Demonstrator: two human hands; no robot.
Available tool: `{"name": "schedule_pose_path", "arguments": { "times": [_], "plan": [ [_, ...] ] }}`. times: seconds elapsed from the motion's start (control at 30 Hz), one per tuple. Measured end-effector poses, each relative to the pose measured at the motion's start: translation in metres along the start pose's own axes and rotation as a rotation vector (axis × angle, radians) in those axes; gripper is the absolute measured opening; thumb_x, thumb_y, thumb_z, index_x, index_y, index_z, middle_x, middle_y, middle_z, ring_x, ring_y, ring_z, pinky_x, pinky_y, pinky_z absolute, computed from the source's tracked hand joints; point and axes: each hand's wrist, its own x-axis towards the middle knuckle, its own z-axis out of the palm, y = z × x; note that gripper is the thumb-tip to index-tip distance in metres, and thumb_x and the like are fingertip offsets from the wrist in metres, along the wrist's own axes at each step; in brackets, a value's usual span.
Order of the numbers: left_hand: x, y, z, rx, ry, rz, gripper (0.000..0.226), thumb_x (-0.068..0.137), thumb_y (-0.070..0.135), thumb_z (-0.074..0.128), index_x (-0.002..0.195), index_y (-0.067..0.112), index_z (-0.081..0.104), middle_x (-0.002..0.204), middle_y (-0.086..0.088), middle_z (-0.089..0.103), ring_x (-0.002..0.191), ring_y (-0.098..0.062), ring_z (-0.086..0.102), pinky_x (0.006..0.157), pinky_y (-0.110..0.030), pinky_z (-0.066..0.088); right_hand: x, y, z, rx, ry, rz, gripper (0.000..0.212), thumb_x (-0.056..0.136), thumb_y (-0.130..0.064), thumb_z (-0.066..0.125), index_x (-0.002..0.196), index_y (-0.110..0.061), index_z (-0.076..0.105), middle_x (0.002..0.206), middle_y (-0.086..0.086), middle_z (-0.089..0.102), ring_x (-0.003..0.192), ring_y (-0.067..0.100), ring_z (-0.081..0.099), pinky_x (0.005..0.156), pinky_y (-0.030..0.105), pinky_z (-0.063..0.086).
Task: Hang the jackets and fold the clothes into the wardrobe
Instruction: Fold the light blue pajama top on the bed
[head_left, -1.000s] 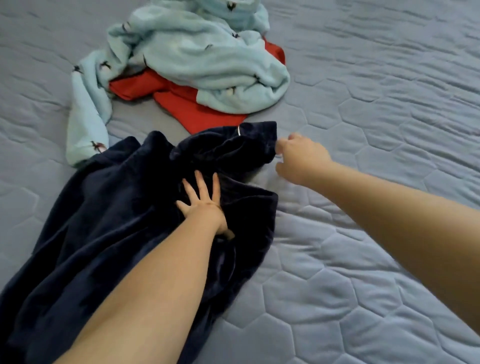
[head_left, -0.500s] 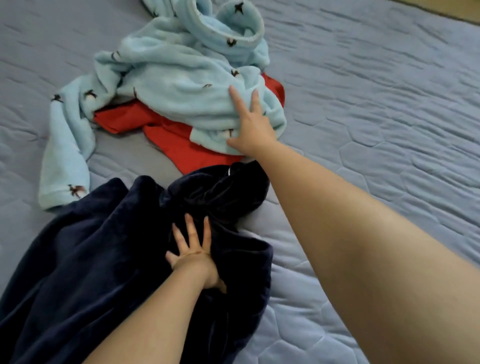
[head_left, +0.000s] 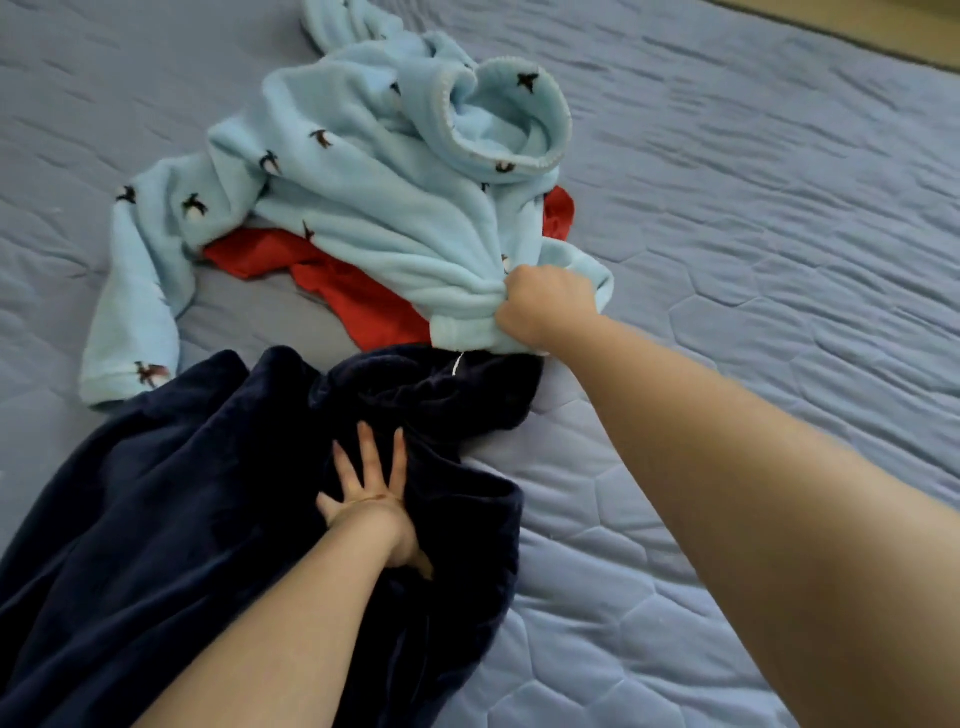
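A dark navy fleece garment (head_left: 156, 519) lies spread over the near left of the bed. My left hand (head_left: 371, 499) rests flat on it, fingers apart, holding nothing. Beyond it a light blue fleece hooded jacket (head_left: 363, 182) with small dark bird prints lies crumpled, its sleeve trailing left. My right hand (head_left: 545, 306) is closed in a fist on the jacket's near hem, bunching the fabric. A red garment (head_left: 358, 301) lies partly hidden under the blue jacket.
Everything lies on a grey-blue quilted bedspread (head_left: 727, 260) with a hexagon stitch pattern. The bed's far edge and a strip of tan floor (head_left: 883, 26) show at the top right.
My right hand moved from the navy garment's edge up to the light blue jacket, lay open on it, and now has closed on its hem. My left hand stayed flat on the navy garment.
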Motion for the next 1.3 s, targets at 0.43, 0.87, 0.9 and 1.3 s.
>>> {"name": "schedule_pose_path", "arguments": {
  "times": [0.43, 0.87, 0.9, 1.3],
  "plan": [
    [-0.022, -0.002, -0.007, -0.16, 0.241, -0.04, 0.14, 0.06, 0.053, 0.082, 0.142, 0.033, -0.03, 0.15, -0.004, -0.037, 0.142, -0.035, -0.021, 0.106, -0.061, 0.024, -0.203, 0.099, 0.038, -0.067, -0.14, 0.284, 0.01, 0.083, -0.028, 0.046, 0.079, -0.02, 0.042, 0.099, 0.008, 0.064, 0.075, 0.024, 0.045, 0.064, 0.031, 0.032],
    [-0.163, 0.033, 0.096, 0.068, 0.622, 0.08, 0.068, 0.092, 0.013, 0.043, 0.151, 0.013, 0.008, 0.159, -0.011, 0.007, 0.145, -0.03, 0.007, 0.113, -0.057, 0.012, -0.423, 0.059, 0.066, 0.099, -0.283, 0.399, 0.004, 0.085, -0.019, 0.041, 0.082, -0.018, 0.044, 0.1, 0.005, 0.061, 0.072, 0.023, 0.042, 0.056, 0.029, 0.027],
    [-0.186, 0.037, 0.113, 0.016, 0.6, 0.146, 0.069, 0.09, 0.014, 0.047, 0.151, 0.012, 0.013, 0.158, -0.012, 0.012, 0.145, -0.028, 0.011, 0.113, -0.055, 0.011, -0.438, 0.056, 0.065, 0.104, -0.292, 0.4, 0.004, 0.085, -0.019, 0.041, 0.083, -0.018, 0.044, 0.1, 0.006, 0.062, 0.072, 0.023, 0.043, 0.056, 0.029, 0.026],
    [-0.415, 0.156, 0.18, -1.632, 0.06, 0.139, 0.059, 0.082, 0.024, 0.071, 0.132, 0.015, 0.04, 0.119, -0.001, 0.057, 0.107, -0.017, 0.057, 0.094, -0.032, 0.047, -0.645, 0.064, 0.017, 0.023, -0.416, 0.251, 0.01, 0.087, -0.022, 0.041, 0.082, -0.018, 0.048, 0.107, 0.006, 0.063, 0.098, 0.028, 0.059, 0.069, 0.031, 0.034]
  ]
}}
